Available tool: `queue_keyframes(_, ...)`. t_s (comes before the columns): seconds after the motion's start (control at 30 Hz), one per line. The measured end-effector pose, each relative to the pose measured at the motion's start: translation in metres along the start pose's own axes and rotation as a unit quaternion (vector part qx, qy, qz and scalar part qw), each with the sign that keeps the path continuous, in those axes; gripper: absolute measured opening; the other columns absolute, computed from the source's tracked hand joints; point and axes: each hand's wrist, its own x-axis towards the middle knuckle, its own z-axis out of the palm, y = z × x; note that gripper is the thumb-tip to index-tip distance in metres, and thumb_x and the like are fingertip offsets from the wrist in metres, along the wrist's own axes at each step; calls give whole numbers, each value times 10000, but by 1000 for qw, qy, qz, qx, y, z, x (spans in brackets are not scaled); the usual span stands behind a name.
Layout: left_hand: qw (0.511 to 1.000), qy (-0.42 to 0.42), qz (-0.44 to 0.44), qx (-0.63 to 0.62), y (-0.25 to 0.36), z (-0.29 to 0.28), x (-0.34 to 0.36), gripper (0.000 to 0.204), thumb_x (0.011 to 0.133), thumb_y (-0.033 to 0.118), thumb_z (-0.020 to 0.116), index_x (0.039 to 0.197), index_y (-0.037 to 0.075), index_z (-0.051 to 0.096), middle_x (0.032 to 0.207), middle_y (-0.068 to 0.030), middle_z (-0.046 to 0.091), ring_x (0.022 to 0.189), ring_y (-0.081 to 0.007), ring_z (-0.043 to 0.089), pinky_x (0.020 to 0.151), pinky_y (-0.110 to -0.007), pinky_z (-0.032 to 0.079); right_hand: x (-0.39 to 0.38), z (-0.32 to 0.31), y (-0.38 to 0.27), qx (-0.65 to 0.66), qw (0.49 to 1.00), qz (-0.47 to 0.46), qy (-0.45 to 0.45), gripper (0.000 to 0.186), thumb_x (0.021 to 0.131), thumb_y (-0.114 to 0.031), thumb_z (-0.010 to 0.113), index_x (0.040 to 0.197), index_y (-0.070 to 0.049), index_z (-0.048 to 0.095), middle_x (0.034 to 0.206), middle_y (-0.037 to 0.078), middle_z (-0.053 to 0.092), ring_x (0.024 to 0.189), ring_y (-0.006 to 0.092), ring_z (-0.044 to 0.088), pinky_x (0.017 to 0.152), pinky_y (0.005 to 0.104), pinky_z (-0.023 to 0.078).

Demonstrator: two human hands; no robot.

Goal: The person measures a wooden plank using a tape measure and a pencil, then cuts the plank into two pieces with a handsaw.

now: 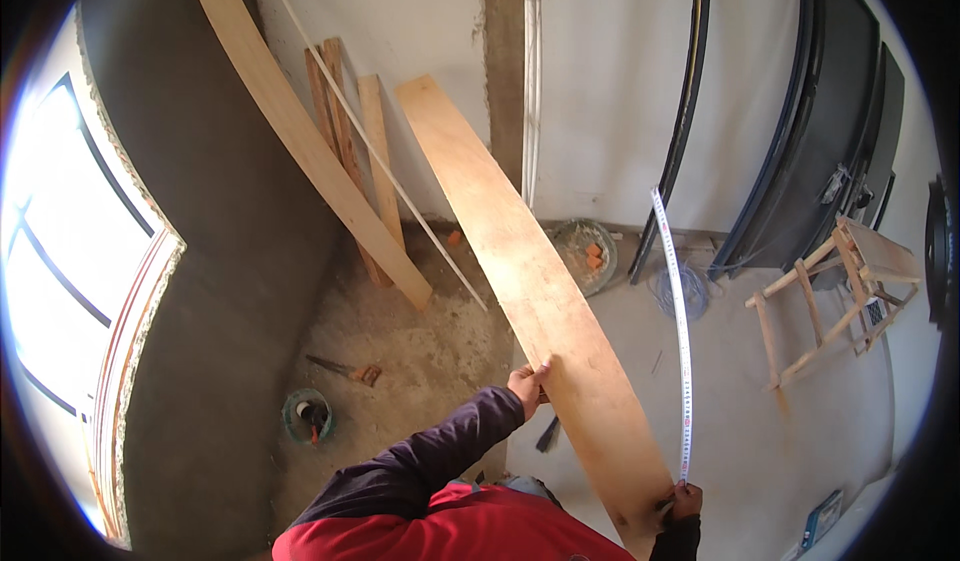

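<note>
A long wooden plank (520,271) slants across the middle, its near end beside my body and its far end toward the wall. My left hand (528,386) is closed on the plank's left edge, thumb on the upper face. Low on the right, close to the plank's near end, my right hand (685,502) is closed around a tape measure. Its white blade (680,311) stretches away from that hand, bowed, to the right of the plank and apart from it. The tape's case cannot be made out in my fingers.
Another long board (310,151) and shorter wood strips (380,161) lean at the back left. A handsaw (345,369) and a bucket (307,416) are on the floor at left. A tub (605,281) sits beyond the plank; a wooden sawhorse-like stand (840,291) is at right.
</note>
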Motion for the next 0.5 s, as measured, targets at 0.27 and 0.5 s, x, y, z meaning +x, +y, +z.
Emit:
queue_keyframes(0.27,988,-1,-8,151,-58,63,-71,322,968,229,630,1053,-78,678,931,-134,720,785,-204,719,706,-335,621,-11,-107,87,-7,971,155,-180,411,972,-252,504,682,8,633,641,129,650,585,258,622,636,390,508)
queue_keyframes(0.5,972,-45,-9,231,-85,64,-115,362,970,297,617,1042,-46,707,877,-95,739,765,-141,720,689,-293,622,-33,-142,106,-22,954,242,-179,375,953,-226,498,689,5,629,649,148,650,584,284,619,616,391,516)
